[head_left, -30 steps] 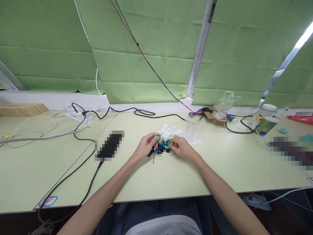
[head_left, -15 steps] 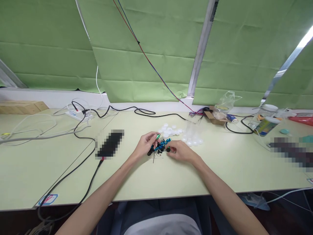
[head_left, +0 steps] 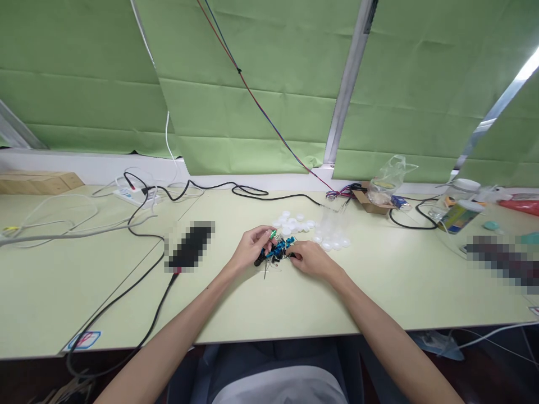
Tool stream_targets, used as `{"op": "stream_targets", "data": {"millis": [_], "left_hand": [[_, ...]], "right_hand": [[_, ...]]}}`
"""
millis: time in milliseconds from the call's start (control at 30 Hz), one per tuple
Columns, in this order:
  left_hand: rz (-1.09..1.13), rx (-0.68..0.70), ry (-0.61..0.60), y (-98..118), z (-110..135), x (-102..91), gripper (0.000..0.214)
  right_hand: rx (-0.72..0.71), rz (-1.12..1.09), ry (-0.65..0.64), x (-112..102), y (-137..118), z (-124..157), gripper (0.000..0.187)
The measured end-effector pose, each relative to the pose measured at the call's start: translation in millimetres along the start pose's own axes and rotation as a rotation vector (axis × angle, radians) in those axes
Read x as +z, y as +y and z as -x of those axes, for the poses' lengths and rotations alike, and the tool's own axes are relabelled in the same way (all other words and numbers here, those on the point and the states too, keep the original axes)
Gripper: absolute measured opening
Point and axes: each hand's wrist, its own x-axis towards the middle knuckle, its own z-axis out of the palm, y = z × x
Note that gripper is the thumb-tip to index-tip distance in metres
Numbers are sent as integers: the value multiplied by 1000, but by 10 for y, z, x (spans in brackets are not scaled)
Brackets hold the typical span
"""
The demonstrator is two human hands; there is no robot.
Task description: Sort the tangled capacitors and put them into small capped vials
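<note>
A pile of small electronic parts, blue and black with thin wire leads, lies on the table between my hands. My left hand is closed at the pile's left side, its thumb and fingers pinching a small green part. At the right edge of the pile rests my right hand, fingers curled in among the parts. Its fingertips are partly hidden, and what they grip cannot be made out. Just behind the pile are several round white plastic caps.
More white caps lie by clear plastic bags behind my right hand. A blurred-out black device with a black cable is on the left. At the back stand a power strip, a small cardboard box and a labelled container.
A round black part that showed at my right fingertips is no longer seen there. My right fingers have shifted slightly at the pile. The left hand still pinches the green part.
</note>
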Motion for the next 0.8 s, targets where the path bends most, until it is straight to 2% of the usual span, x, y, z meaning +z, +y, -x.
{"op": "stream_targets", "data": {"millis": [167,300,500,800], "left_hand": [[-5,-5,10,10,5,1,44],[0,-5,14,19,11,-2,43],[-7,6,19,41,24,-5,40],[-1,7,13,40,27,0,40]], "right_hand": [[2,-16,12,-8,-40,-5,24],[-55,-97,53,50,-183,-19,19],[-227,-83,-64,192,-402,-53,21],[-251,-30,-96,207,-423,-61,19]]}}
